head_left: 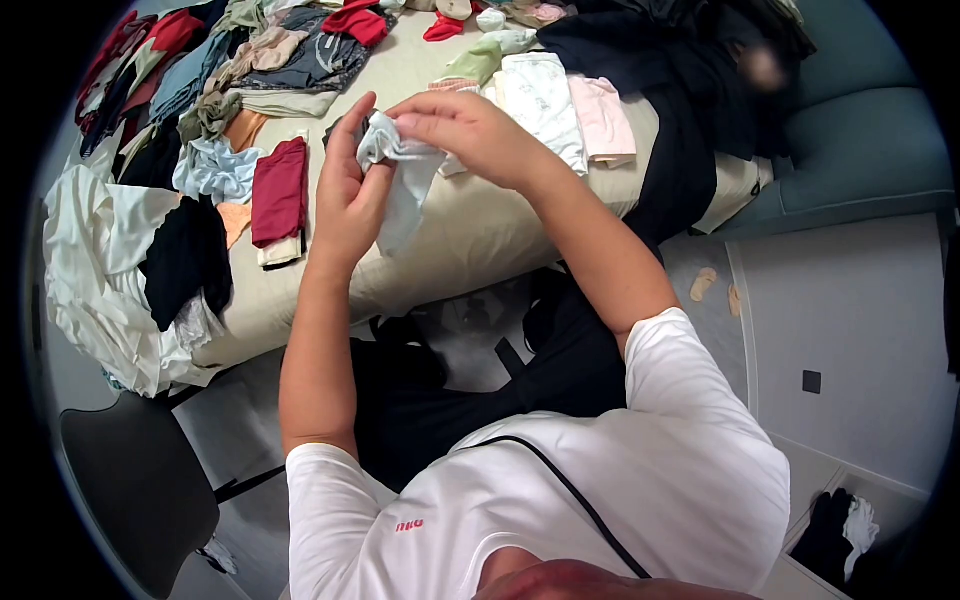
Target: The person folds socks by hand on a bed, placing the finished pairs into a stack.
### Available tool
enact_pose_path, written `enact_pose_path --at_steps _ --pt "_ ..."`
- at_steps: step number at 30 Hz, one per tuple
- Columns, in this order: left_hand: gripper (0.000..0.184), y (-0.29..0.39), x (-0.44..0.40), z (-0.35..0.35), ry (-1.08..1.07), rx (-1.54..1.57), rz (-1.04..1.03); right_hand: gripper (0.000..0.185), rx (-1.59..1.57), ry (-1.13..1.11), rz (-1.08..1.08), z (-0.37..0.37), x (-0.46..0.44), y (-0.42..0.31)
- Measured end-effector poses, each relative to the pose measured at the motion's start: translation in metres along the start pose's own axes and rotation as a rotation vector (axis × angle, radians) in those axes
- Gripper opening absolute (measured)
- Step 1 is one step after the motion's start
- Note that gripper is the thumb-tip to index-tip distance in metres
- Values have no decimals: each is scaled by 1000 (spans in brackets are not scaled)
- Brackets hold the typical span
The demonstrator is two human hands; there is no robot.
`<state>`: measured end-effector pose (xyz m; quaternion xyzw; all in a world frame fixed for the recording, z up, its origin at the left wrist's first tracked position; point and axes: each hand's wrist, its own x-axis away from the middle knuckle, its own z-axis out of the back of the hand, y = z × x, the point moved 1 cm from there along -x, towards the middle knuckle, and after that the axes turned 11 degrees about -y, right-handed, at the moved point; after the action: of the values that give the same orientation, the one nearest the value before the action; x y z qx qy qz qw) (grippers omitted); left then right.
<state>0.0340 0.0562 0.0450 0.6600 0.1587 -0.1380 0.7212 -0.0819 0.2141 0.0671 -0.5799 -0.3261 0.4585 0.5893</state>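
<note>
A small white cloth [405,200] hangs between my hands above the front part of the bed. My left hand [352,190] grips its upper left part between thumb and fingers. At the cloth's top right, my right hand [465,135] pinches it with bent fingers. The lower end of the cloth dangles free. Left of my left hand lies a folded dark red garment [279,192] on a cream one. Beyond my right hand are a folded white patterned garment [543,110] and a folded pink one [602,120].
Heaped clothes cover the left side of the bed [480,240], with white fabric [100,270] over its corner. Dark clothing [680,150] lies at the right beside a grey-green sofa [860,150]. A dark chair [140,490] stands at lower left.
</note>
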Motion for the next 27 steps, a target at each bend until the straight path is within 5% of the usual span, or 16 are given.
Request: enact_pose_path --at_steps 4,9,11,12,15,17,20,27 --pt "60 -2 2 6 -49 57 56 35 119 66 163 -4 -1 1" --pt "46 -13 3 8 -89 146 136 25 204 -7 69 1 4 1" --pt "43 -11 3 11 -93 140 154 24 -286 68 71 6 4 4" --pt "40 -10 2 12 -94 134 172 24 -285 66 71 7 4 3" --pt "35 -13 5 13 -92 143 198 21 -57 101 52 4 4 -1" --pt "34 -19 7 17 -87 113 210 19 570 297 199 -2 5 -8" --pt "33 -22 6 16 -30 71 207 19 833 320 308 -4 6 -7" --pt "30 -23 7 16 56 -27 227 19 974 221 392 -13 9 -12"
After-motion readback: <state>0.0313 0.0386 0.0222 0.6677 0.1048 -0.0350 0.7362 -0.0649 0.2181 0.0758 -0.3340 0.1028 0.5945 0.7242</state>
